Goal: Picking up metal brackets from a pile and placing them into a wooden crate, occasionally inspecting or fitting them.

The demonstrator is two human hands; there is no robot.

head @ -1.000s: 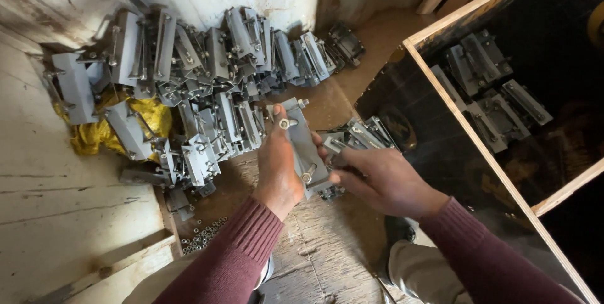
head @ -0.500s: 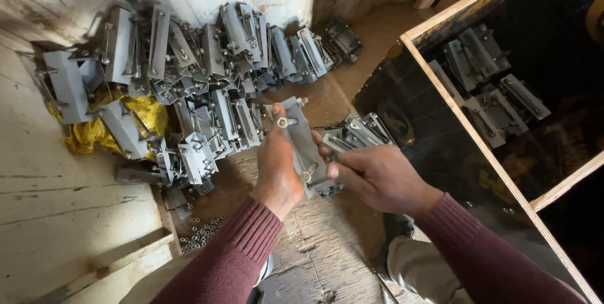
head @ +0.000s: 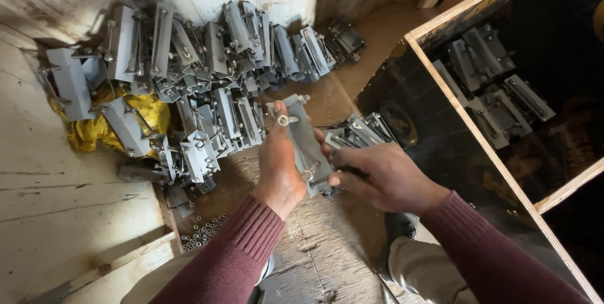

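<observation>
A large pile of grey metal bracket assemblies with bolts (head: 207,71) fills the corner of the worn wooden floor (head: 327,247), partly lying over a crumpled yellow cloth (head: 100,128). To the right stands a big open wooden-framed crate with a dark lining (head: 478,134), with a few more grey brackets inside (head: 497,90).

Between pile and crate, the grey metal channel bracket with a threaded bolt and nut at each end (head: 302,140) is held up just in front of the body, its long axis running away from the person and tilted slightly left at the far end. The left hand (head: 280,165) is closed around its left edge, thumb near the far bolt; the right hand (head: 384,175) grips the near right side, fingers curled at the lower bolt. Both are equally close.

Compared with half a second earlier, the bracket and hands sit almost unchanged, the grip the same.

Loose small nuts (head: 201,231) lie on the floor by the left sleeve.
</observation>
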